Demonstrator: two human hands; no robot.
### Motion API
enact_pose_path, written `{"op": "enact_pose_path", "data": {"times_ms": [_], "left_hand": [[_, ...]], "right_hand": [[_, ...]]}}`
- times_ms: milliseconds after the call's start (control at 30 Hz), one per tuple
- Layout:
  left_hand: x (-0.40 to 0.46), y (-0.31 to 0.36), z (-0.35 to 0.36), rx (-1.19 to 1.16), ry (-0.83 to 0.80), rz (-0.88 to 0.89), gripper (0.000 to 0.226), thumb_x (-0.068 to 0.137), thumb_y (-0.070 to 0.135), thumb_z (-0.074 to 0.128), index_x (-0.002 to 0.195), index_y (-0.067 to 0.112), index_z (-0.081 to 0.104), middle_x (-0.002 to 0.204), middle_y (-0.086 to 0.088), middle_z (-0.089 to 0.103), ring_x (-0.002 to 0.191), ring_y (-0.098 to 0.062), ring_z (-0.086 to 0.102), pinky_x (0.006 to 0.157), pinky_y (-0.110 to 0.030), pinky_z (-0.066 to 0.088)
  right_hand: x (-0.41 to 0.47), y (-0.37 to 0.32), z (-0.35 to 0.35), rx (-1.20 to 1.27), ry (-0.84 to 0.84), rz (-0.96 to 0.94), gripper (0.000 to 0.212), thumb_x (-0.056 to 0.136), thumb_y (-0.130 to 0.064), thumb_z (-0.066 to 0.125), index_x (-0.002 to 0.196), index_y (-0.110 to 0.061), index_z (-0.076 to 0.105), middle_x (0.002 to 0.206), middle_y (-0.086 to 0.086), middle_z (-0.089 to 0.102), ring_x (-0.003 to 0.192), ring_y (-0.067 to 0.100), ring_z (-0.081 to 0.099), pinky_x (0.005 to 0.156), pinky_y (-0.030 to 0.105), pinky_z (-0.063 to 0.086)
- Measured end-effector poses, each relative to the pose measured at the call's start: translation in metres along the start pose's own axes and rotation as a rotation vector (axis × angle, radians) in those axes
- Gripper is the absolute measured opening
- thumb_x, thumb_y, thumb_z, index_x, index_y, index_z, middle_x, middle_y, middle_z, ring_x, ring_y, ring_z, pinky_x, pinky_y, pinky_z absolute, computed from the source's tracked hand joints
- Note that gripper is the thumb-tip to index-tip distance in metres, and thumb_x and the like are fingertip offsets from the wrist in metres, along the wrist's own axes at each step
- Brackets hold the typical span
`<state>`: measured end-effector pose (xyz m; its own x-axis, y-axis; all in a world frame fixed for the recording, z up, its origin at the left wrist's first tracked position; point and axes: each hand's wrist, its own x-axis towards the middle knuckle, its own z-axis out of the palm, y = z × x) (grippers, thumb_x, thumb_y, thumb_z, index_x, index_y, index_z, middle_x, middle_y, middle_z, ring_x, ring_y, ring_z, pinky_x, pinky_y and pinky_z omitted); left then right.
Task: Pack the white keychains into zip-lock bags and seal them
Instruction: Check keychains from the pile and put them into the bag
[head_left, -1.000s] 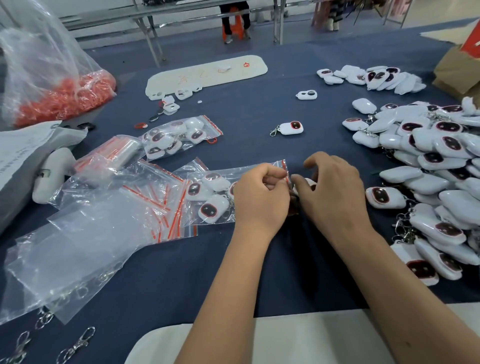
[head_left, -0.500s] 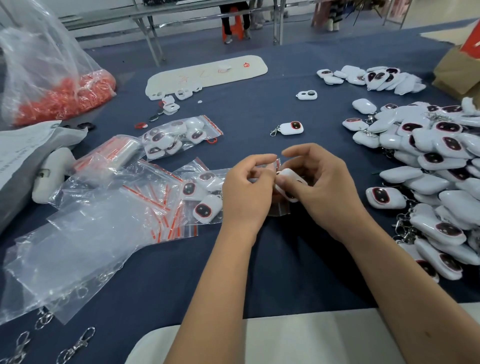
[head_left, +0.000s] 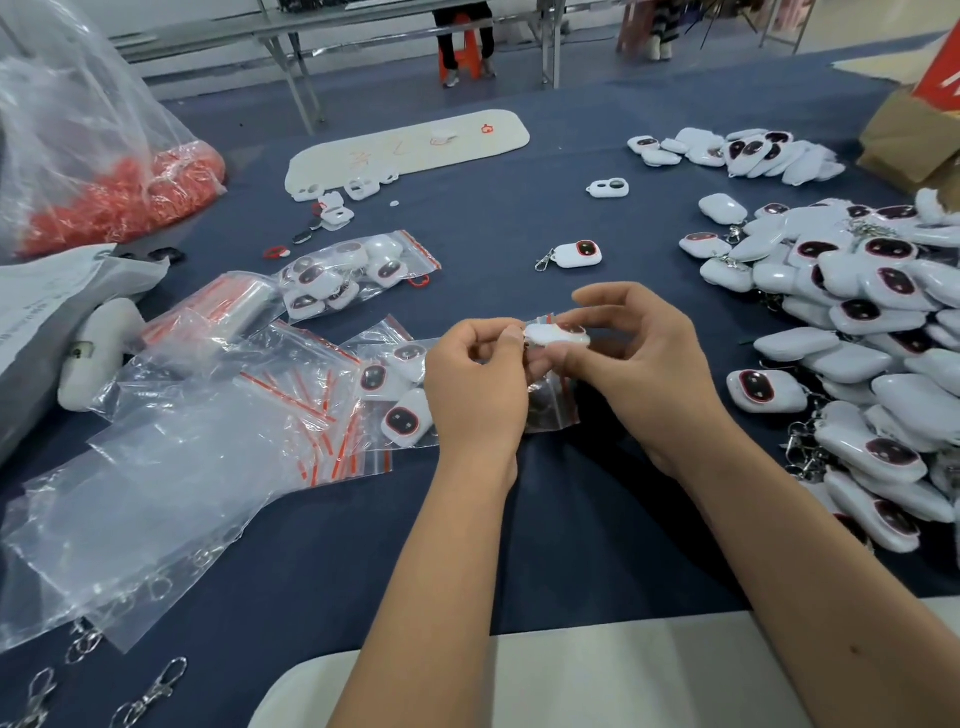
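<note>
Two hands are being held together above the blue worktop (head_left: 519, 519), just in front of the person. A white keychain (head_left: 558, 335) is being pinched between the thumb and fingers of the right hand (head_left: 644, 364), raised clear of the cloth. The mouth of a clear bag (head_left: 550, 405) with a red zip strip is being gripped by the curled fingers of the left hand (head_left: 475, 384), right beside the keychain; whether the keychain is already partly inside the mouth cannot be told. Several keychains with dark red-rimmed faces are lying in the part of that bag resting on the worktop left of the left hand. A filled bag (head_left: 353, 275) is lying farther back, and a heap of empty bags (head_left: 208, 415) is spread out to the left. A large pile (head_left: 857, 338) of loose keychains is being kept along the right edge, with a smaller pile (head_left: 737, 153) behind it and a single keychain (head_left: 576, 254) lying apart near the middle. A big sack (head_left: 104, 171) of orange pieces is standing at far left, and metal clasps (head_left: 150, 691) are lying at the near left corner.
</note>
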<state>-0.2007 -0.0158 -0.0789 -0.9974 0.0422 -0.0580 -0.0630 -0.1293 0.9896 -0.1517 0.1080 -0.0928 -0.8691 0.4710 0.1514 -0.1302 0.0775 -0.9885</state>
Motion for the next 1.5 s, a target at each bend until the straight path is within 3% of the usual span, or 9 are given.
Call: {"op": "enact_pose_path", "data": {"times_ms": [200, 333, 467, 733, 833, 900, 1000, 1200, 1500], "left_hand": [[-0.005, 0.003, 0.0, 0.233, -0.194, 0.052, 0.014, 0.078, 0.014, 0.061, 0.065, 0.011, 0.06, 0.068, -0.015, 0.066, 0.072, -0.041, 0.071, 0.076, -0.057, 0.063], [-0.013, -0.001, 0.005, 0.483, -0.245, 0.332, 0.02, 0.079, 0.01, 0.068, 0.063, 0.009, 0.056, 0.06, -0.008, 0.06, 0.056, -0.022, 0.056, 0.058, -0.033, 0.051], [-0.011, -0.005, 0.003, 0.61, -0.214, 0.509, 0.023, 0.079, 0.007, 0.07, 0.062, 0.008, 0.053, 0.053, 0.001, 0.05, 0.058, -0.02, 0.046, 0.055, -0.027, 0.036], [-0.01, -0.004, 0.004, 0.425, -0.137, 0.352, 0.026, 0.091, 0.021, 0.065, 0.065, 0.017, 0.065, 0.061, 0.005, 0.064, 0.059, -0.007, 0.056, 0.059, -0.014, 0.043], [-0.004, -0.004, 0.003, 0.363, -0.057, 0.243, 0.022, 0.092, 0.022, 0.066, 0.071, 0.018, 0.063, 0.068, 0.003, 0.066, 0.068, -0.025, 0.069, 0.069, -0.047, 0.06], [-0.004, -0.001, 0.002, 0.289, -0.072, 0.167, 0.015, 0.094, 0.027, 0.069, 0.083, 0.017, 0.067, 0.077, -0.005, 0.07, 0.072, -0.033, 0.072, 0.067, -0.054, 0.062], [-0.004, 0.0, 0.0, 0.136, -0.113, 0.068, 0.012, 0.094, 0.023, 0.074, 0.091, 0.012, 0.071, 0.076, -0.006, 0.072, 0.065, -0.025, 0.074, 0.058, -0.039, 0.063], [-0.004, 0.0, -0.001, 0.086, -0.186, 0.028, 0.002, 0.092, 0.012, 0.075, 0.09, 0.012, 0.075, 0.079, -0.004, 0.074, 0.059, -0.014, 0.067, 0.054, -0.024, 0.054], [0.001, -0.001, -0.005, 0.072, -0.195, 0.006, 0.008, 0.095, 0.012, 0.071, 0.088, 0.008, 0.071, 0.063, 0.002, 0.06, 0.05, -0.01, 0.053, 0.047, -0.024, 0.046]], "right_hand": [[0.008, -0.004, -0.004, 0.396, -0.027, 0.116, 0.027, 0.099, 0.01, 0.055, 0.119, -0.003, 0.067, 0.118, 0.009, 0.078, 0.103, 0.023, 0.073, 0.089, 0.034, 0.057], [0.007, -0.009, -0.003, 0.504, -0.058, 0.201, 0.029, 0.109, -0.008, 0.042, 0.117, -0.001, 0.07, 0.119, 0.015, 0.077, 0.108, 0.031, 0.075, 0.095, 0.041, 0.062], [0.006, -0.009, -0.002, 0.515, -0.051, 0.244, 0.034, 0.113, -0.017, 0.041, 0.12, 0.003, 0.068, 0.117, 0.019, 0.077, 0.109, 0.031, 0.076, 0.089, 0.04, 0.064], [0.009, -0.007, 0.002, 0.473, 0.006, 0.254, 0.031, 0.111, -0.018, 0.047, 0.106, 0.002, 0.071, 0.109, 0.02, 0.078, 0.103, 0.033, 0.077, 0.09, 0.041, 0.063], [0.008, -0.005, 0.006, 0.423, 0.005, 0.219, 0.031, 0.111, -0.019, 0.048, 0.103, -0.001, 0.072, 0.108, 0.016, 0.079, 0.101, 0.032, 0.078, 0.082, 0.039, 0.064], [0.007, -0.002, 0.007, 0.318, -0.004, 0.182, 0.029, 0.111, -0.023, 0.052, 0.102, -0.005, 0.073, 0.11, 0.016, 0.079, 0.103, 0.041, 0.075, 0.083, 0.052, 0.064], [0.006, 0.002, 0.007, 0.215, -0.01, 0.124, 0.022, 0.107, -0.024, 0.059, 0.107, -0.009, 0.074, 0.11, 0.017, 0.078, 0.105, 0.048, 0.072, 0.09, 0.067, 0.059], [0.004, 0.0, 0.008, 0.224, -0.014, 0.084, 0.018, 0.104, -0.02, 0.064, 0.101, -0.012, 0.081, 0.102, 0.015, 0.08, 0.096, 0.036, 0.076, 0.08, 0.049, 0.063], [0.004, 0.002, 0.008, 0.18, -0.06, 0.06, 0.018, 0.104, -0.02, 0.064, 0.106, -0.014, 0.082, 0.104, 0.015, 0.08, 0.102, 0.042, 0.075, 0.095, 0.063, 0.058]]}}
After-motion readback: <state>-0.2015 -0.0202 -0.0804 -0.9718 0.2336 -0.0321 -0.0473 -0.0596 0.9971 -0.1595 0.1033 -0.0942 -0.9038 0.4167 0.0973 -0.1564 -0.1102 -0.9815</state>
